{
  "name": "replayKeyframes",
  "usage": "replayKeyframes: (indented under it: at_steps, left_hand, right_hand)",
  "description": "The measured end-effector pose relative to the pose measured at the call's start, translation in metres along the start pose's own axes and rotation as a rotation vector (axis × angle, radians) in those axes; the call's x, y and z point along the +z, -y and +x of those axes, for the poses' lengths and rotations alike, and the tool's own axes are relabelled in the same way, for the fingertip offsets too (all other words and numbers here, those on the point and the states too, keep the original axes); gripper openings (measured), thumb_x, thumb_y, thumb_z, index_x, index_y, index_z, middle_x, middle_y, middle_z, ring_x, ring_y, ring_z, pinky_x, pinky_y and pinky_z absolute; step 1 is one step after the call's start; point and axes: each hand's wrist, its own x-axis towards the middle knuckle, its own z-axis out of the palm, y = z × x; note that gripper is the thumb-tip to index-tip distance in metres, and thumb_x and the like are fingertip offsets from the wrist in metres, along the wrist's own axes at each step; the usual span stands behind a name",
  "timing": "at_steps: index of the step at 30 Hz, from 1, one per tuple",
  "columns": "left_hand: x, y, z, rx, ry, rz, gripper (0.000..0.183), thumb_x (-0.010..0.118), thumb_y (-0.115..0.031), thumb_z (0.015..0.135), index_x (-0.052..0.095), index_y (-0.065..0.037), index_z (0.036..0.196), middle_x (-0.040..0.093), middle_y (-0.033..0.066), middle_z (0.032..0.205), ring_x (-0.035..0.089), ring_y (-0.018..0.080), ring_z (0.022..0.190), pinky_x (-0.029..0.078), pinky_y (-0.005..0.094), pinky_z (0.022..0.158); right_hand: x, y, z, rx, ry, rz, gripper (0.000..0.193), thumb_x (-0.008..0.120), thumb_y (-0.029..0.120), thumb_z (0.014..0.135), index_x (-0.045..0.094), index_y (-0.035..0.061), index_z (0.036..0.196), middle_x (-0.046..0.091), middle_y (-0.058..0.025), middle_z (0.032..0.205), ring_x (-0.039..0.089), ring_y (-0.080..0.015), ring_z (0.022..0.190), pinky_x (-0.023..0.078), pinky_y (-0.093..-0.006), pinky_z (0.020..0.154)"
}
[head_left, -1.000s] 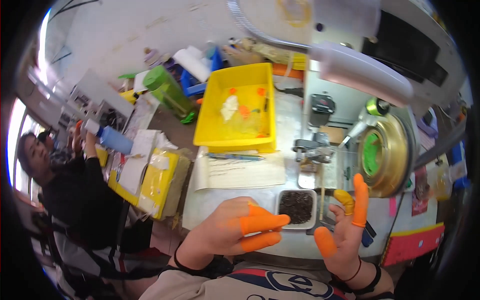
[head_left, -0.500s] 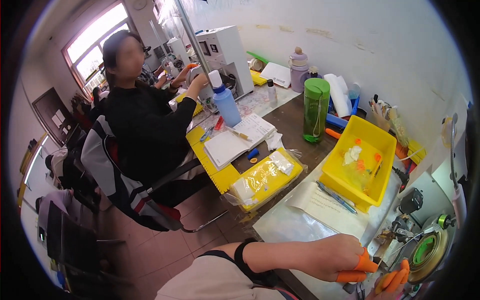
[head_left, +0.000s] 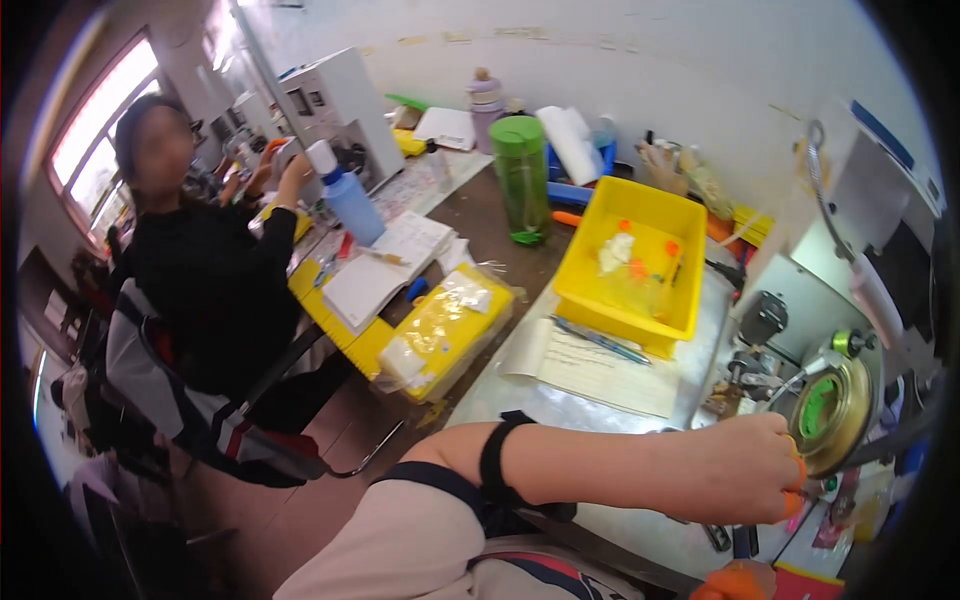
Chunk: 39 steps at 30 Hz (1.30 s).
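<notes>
My left hand [head_left: 735,466] is stretched out to the right, its back toward me and its fingers curled, with orange finger covers just showing at the far side. Whatever those fingers may hold is hidden behind the hand. It is close beside a brass-coloured wheel [head_left: 846,428] with a green centre. Low at the bottom edge is my right hand [head_left: 742,580], also with orange finger covers; it is smeared by motion and partly cut off. Small dark tools [head_left: 716,537] lie on the bench between the two hands.
Beyond my left forearm lie an open notepad [head_left: 615,380] and pens [head_left: 602,340]. A yellow bin [head_left: 625,322] holds small orange pieces. Farther left are a wrapped yellow package [head_left: 445,335], a green bottle [head_left: 521,190] and a blue bottle [head_left: 352,207]. A seated person [head_left: 195,270] works at the left.
The view has swung to the right. My left hand has moved away from my right hand, up toward the wheel. My right hand has dropped to the lower edge.
</notes>
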Motion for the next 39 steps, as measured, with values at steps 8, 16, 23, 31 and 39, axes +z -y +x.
replayKeyframes:
  at_steps: [8, 16, 23, 31, 39]
  left_hand:
    - [-0.002, -0.005, -0.022, -0.190, -0.037, -0.116, 0.028, 0.059, -0.010, 0.067, 0.061, -0.008, 0.095, 0.058, 0.0026, 0.087, 0.055, 0.0176, 0.072, 0.041, 0.0293, 0.063]
    - [-0.014, -0.024, -0.012, -0.439, 0.391, 0.233, 0.012, 0.052, -0.009, 0.068, 0.055, -0.004, 0.079, 0.048, 0.0048, 0.065, 0.049, 0.0193, 0.058, 0.038, 0.0308, 0.055]
    - [-0.010, -0.030, -0.006, -0.465, 0.496, 0.376, 0.004, 0.053, -0.010, 0.066, 0.050, -0.007, 0.066, 0.048, 0.0039, 0.064, 0.051, 0.0183, 0.060, 0.036, 0.0294, 0.056]
    - [-0.012, -0.026, -0.009, -0.439, 0.434, 0.348, 0.004, 0.054, -0.011, 0.065, 0.052, -0.008, 0.065, 0.050, 0.0037, 0.064, 0.052, 0.0181, 0.060, 0.037, 0.0293, 0.056]
    - [0.015, -0.026, -0.011, -0.455, 0.275, 0.305, 0.007, 0.055, -0.012, 0.064, 0.056, -0.011, 0.058, 0.053, 0.0032, 0.062, 0.054, 0.0184, 0.062, 0.036, 0.0291, 0.057]
  right_hand:
    - [-0.039, -0.019, -0.025, 0.087, -0.032, -0.264, 0.035, 0.051, 0.009, 0.081, 0.039, 0.0039, 0.114, 0.056, -0.0052, 0.085, 0.050, -0.0154, 0.064, 0.037, -0.0298, 0.063]
    - [-0.001, 0.022, 0.025, -0.555, -0.041, -0.307, 0.019, 0.065, 0.015, 0.068, 0.057, 0.0070, 0.084, 0.052, 0.0016, 0.061, 0.042, -0.0146, 0.046, 0.032, -0.0275, 0.040]
    - [0.015, 0.041, 0.038, -0.370, 0.212, -0.414, 0.027, 0.067, 0.010, 0.058, 0.062, 0.0068, 0.085, 0.043, 0.0002, 0.052, 0.041, -0.0145, 0.039, 0.031, -0.0261, 0.035]
    - [0.027, 0.029, 0.042, -0.399, 0.159, -0.380, 0.028, 0.066, 0.008, 0.059, 0.063, 0.0060, 0.086, 0.044, -0.0003, 0.053, 0.040, -0.0162, 0.037, 0.031, -0.0266, 0.035]
    - [0.020, 0.047, 0.037, -0.286, 0.241, -0.332, 0.015, 0.062, 0.007, 0.073, 0.059, 0.0009, 0.087, 0.059, -0.0091, 0.068, 0.054, -0.0227, 0.054, 0.042, -0.0291, 0.049]
